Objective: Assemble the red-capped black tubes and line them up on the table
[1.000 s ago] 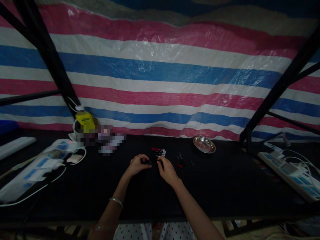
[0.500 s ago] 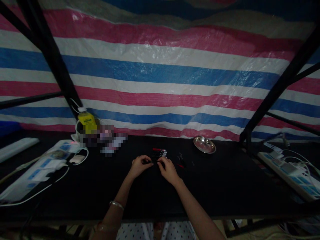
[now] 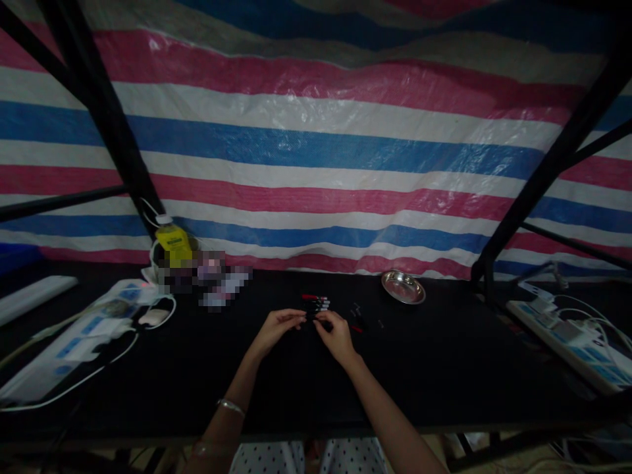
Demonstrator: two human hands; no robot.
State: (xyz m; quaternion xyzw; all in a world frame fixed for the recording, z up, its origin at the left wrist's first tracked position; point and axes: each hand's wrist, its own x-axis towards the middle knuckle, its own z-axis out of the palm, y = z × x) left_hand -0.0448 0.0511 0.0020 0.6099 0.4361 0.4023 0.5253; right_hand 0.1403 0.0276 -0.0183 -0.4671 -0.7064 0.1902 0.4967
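Observation:
Over the middle of the black table, my left hand point(image 3: 277, 329) pinches a slim black pen-like piece point(image 3: 310, 316), held level. My right hand point(image 3: 337, 332) is closed in a pinch at the piece's right end, fingertips close to the left ones. Dark on dark, the piece's exact form is hard to make out. Just beyond the fingers lies a row of several pens point(image 3: 316, 304), black ones and a red one point(image 3: 311, 297), with pale right ends. To the right of my right hand are a small red piece point(image 3: 356, 328) and several tiny clear parts point(image 3: 355, 308).
A shiny metal dish point(image 3: 403, 288) stands at the back right. Power strips with cables lie left point(image 3: 83, 345) and right point(image 3: 575, 336). A yellow bottle point(image 3: 172, 242) stands back left beside blurred items. Dark metal posts and a striped sheet point(image 3: 316, 151) rise behind the table point(image 3: 434, 368).
My hands have come closer together, and the left thumb and fingers have closed into a pinch toward the right hand. The pens and the dish stay where they were; the view has shifted slightly.

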